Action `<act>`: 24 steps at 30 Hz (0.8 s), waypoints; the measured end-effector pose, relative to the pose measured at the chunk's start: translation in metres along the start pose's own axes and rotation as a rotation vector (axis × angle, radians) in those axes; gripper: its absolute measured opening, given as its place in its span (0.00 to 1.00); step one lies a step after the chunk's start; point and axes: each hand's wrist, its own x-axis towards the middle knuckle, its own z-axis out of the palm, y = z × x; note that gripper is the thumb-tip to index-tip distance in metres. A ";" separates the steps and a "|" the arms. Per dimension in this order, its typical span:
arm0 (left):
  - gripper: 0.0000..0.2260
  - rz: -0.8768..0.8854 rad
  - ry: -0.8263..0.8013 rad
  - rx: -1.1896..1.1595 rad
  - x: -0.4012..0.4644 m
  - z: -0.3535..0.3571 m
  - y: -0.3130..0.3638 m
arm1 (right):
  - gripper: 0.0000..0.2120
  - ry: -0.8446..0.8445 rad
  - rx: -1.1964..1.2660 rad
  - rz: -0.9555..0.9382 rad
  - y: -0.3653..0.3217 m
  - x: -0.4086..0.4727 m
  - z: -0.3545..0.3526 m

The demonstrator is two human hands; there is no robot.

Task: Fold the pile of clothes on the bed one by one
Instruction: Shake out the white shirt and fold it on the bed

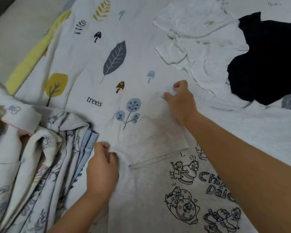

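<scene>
A pale grey T-shirt [158, 190] with black cartoon drawings lies flat on the bed [91, 64], near the middle and right of the scene. Its sleeve [151, 135] is spread out toward the far left. The left hand [102, 167] pinches the fabric at the sleeve's near edge, where it joins the body. The right hand [180, 100] pinches the sleeve's far corner. Holding both ends probably lets the sleeve be lifted and laid inward as one straight fold.

A bunched printed quilt [32, 157] crowds the left, just beside the left hand. Far right lie a crumpled white garment [196, 46] and a dark garment [267, 61], well apart from the shirt. The open bedsheet beyond the sleeve gives room.
</scene>
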 end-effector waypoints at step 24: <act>0.04 0.065 0.009 0.014 0.015 0.003 0.014 | 0.08 0.057 -0.897 -0.473 -0.006 0.042 0.014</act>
